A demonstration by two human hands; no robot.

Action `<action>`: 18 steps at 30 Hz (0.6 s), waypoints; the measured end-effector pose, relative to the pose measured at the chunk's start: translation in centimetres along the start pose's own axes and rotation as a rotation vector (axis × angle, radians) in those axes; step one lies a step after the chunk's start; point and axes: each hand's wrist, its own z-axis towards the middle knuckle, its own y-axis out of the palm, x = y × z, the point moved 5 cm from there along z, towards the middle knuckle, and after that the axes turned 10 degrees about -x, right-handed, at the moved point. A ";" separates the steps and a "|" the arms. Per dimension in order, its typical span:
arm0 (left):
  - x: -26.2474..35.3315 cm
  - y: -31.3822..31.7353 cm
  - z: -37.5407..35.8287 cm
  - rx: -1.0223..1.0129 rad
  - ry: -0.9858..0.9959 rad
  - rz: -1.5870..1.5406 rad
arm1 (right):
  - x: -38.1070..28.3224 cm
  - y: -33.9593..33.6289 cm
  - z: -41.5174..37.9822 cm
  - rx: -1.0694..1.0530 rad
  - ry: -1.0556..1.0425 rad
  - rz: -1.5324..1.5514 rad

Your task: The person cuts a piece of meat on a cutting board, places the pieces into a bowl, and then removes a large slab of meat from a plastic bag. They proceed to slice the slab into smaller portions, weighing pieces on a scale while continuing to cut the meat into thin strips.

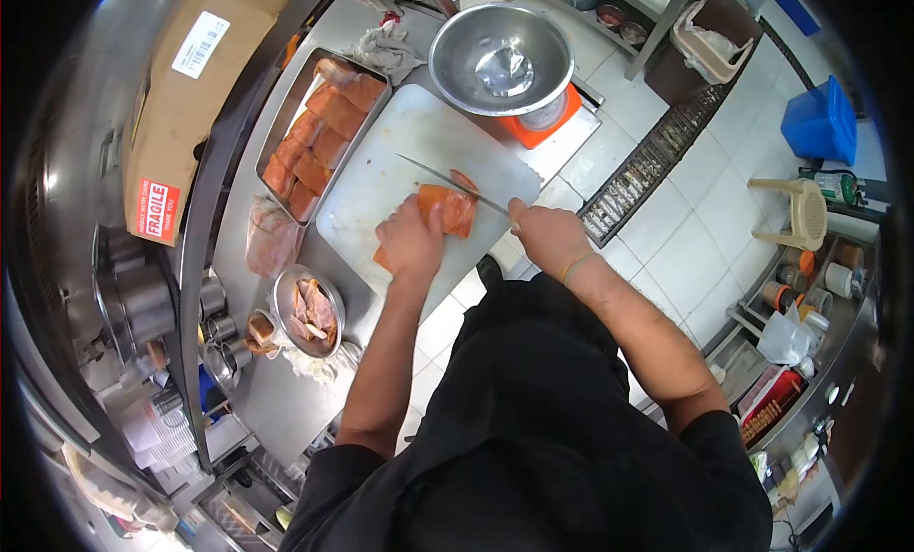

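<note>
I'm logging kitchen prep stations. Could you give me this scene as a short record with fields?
Left grip: resting on the orange fish piece
Right grip: closed around the handle of the knife
Blade: along the fish's edge in this view, small slice beyond it
Surface: white cutting board
Metal tray: similar orange fish pieces
Small bowl: pale pink strips
Large bowl: beyond the board

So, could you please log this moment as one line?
left grip: touching fish | right grip: holding knife | board: beneath fish | tray: fish pieces inside
</note>
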 end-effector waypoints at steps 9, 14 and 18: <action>1.2 0.5 1.6 0.026 0.125 -0.159 | 0.3 -1.4 -2.6 -0.047 0.002 0.038; 2.9 2.2 1.5 0.286 0.024 -0.319 | -0.6 -2.5 -4.2 -0.054 0.024 -0.022; 3.8 2.6 1.7 0.411 0.020 -0.268 | -0.9 -3.2 -5.0 -0.042 0.001 -0.011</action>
